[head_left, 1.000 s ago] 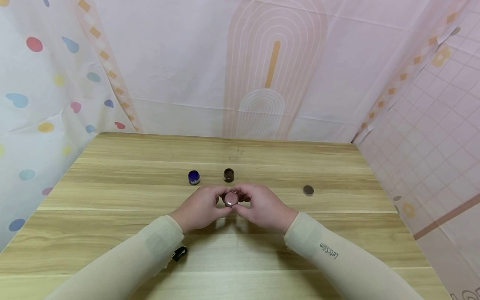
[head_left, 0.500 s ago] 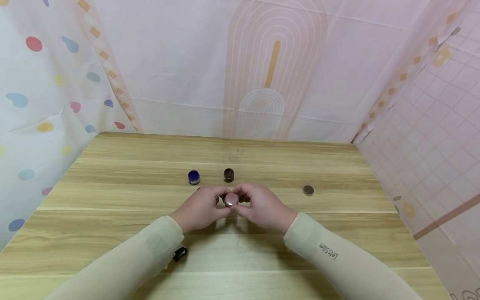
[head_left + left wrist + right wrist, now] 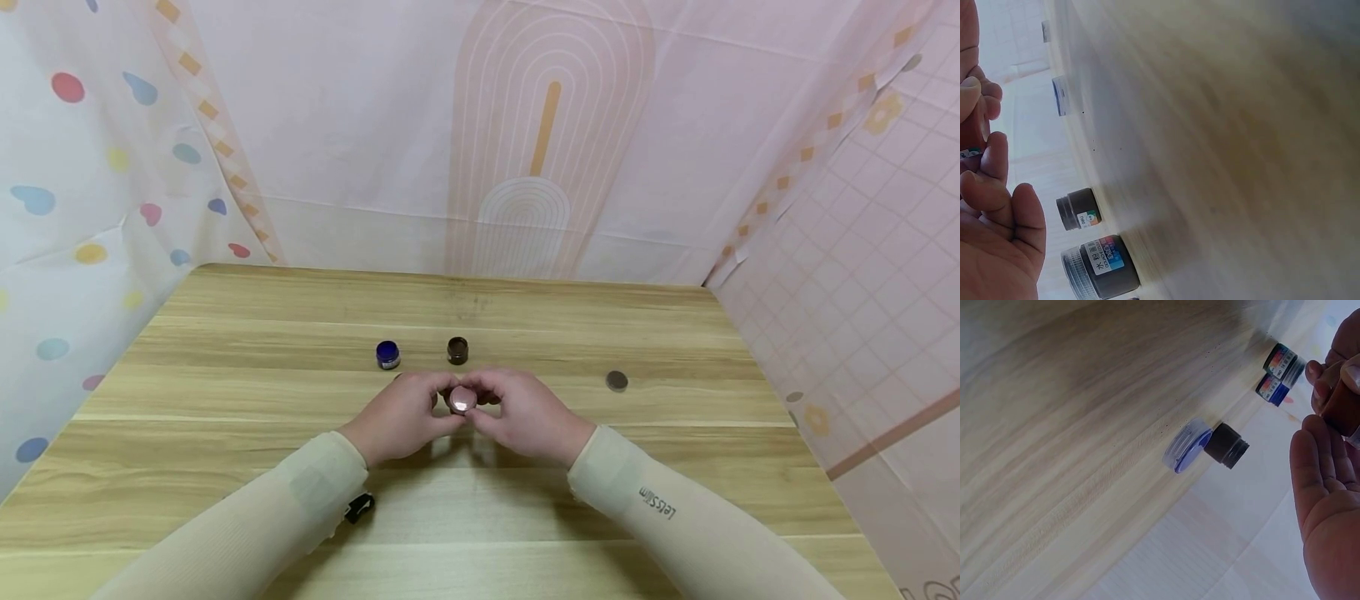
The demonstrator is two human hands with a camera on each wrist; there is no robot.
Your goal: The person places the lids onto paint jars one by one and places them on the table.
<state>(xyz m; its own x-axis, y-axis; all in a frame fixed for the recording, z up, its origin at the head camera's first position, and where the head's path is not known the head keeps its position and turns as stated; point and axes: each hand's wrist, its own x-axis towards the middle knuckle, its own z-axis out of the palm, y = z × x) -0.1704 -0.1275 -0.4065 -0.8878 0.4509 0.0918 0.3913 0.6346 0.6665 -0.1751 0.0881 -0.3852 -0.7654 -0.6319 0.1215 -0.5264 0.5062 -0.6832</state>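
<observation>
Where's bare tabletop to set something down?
In the head view, bare tabletop stretches from the blue jar to the left edge, and from the brown disc to the right edge. It's crowded mid-table: the left hand and right hand hold a small jar near the dark jar, hiding what lies beneath.

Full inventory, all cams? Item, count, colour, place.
Table: 1, light wood, foreground
Held jar: 1, reddish-brown, centre
Blue jar: 1, blue, left of centre
Small jar: 1, dark brown, beyond held jar
Lidded jar: 1, dark, beside blue jar
Blue lid: 1, clear-blue, right of small jar
Disc, likely lid: 1, brown, right of centre
Black item: 1, black, lower left, unidentified
Backdrop: count unclear, white-pink, behind table
Sleeves: 2, beige, forearms
Left hand: 1, bare, on held jar
Right hand: 1, bare, on held jar
</observation>
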